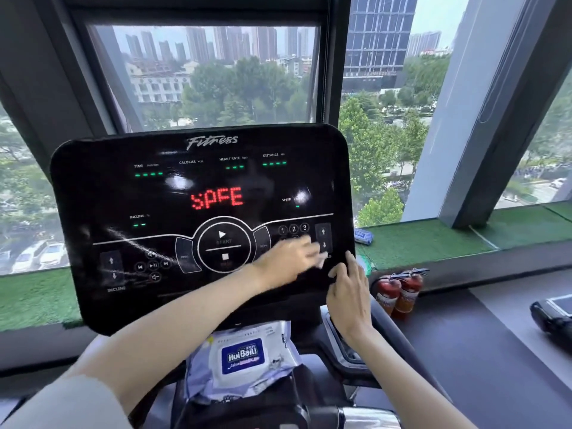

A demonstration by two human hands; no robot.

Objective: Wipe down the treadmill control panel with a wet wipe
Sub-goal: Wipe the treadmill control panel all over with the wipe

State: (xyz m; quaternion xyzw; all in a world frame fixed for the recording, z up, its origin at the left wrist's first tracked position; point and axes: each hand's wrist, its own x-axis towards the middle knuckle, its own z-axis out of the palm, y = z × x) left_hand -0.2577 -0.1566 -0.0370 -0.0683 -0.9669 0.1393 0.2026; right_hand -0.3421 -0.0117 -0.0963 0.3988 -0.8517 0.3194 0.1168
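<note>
Left grip (288, 261) is holding the wet wipe (320, 261), a bit blurry, and pressing it on the control panel (185, 187) right by the speed arrows (323, 239). Right grip (349, 292) is lying flat, fingers (350, 261) straight, on the panel's lower right edge, holding nothing.

Wide windows (216, 78) in dark frames; overcast daylight. Outside: high-rise towers (377, 32), trees, parked cars (40, 255) far below at left. Slanted grey pillar (458, 119) at right. Green artificial turf (427, 239) along sill, small blue-white packet (363, 236) on it. Two red fire extinguishers (399, 294) below sill, on dark grey floor (464, 360). Black device (554, 314) at right edge.
</note>
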